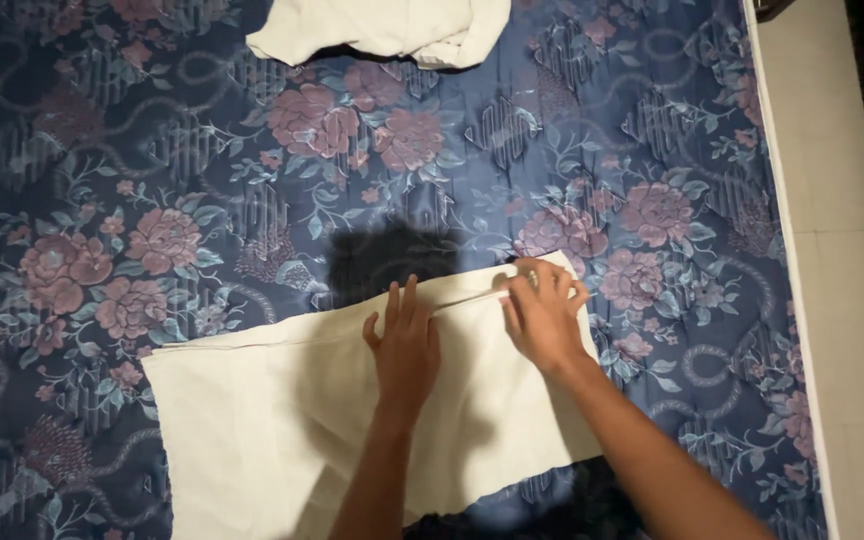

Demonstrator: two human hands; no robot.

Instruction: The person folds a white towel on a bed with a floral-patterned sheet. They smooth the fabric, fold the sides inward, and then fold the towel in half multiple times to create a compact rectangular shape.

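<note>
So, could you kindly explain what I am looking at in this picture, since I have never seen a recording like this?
There is no machine here: a person wears a camera on the head, so the single picture looks straight down at their own two bare hands. Below them is a bed covered in a dark blue quilted bedspread with pink flowers. A flat piece of cream-coloured cloth lies spread on it. The left hand rests flat on the cloth, fingers stretched out, pressing it down. The right hand has its fingers curled at the cloth's upper right corner, where the edge looks folded over; whether it pinches the cloth is hard to tell. A second, crumpled cream cloth lies at the far edge. On the right runs a pale tiled floor.
</note>
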